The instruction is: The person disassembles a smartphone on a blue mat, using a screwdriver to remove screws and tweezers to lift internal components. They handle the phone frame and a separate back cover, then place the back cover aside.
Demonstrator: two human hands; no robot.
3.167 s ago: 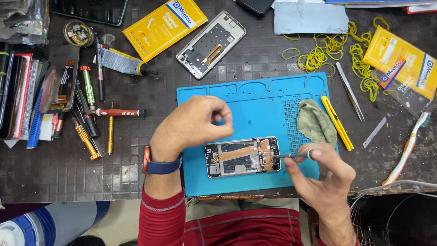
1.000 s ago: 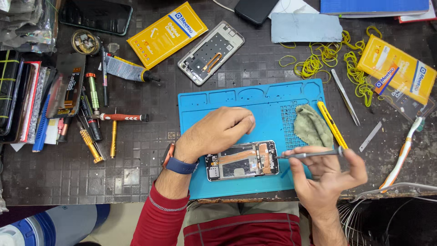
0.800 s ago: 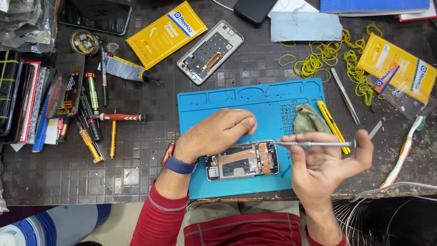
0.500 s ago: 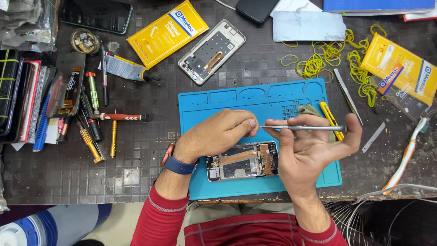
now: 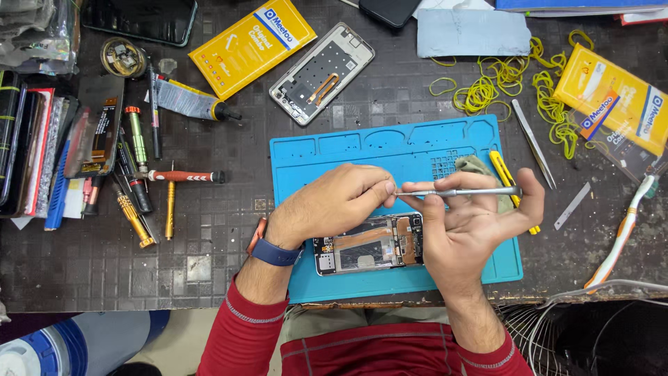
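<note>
Two hands met over the blue mat [image 5: 334, 150] at centre frame. The right hand [image 5: 473, 226] gripped a slim metal tool [image 5: 459, 191] level, its tip pinched by the left hand [image 5: 334, 202]; the opened phone [image 5: 369, 244] lay just below both.

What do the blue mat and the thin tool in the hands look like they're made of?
The mat looks like silicone or soft rubber: matte blue, with moulded trays and a grid. The tool looks like brushed metal, probably steel: slim, grey, with a dull sheen. The right hand holds it; the left hand pinches its tip.
</note>
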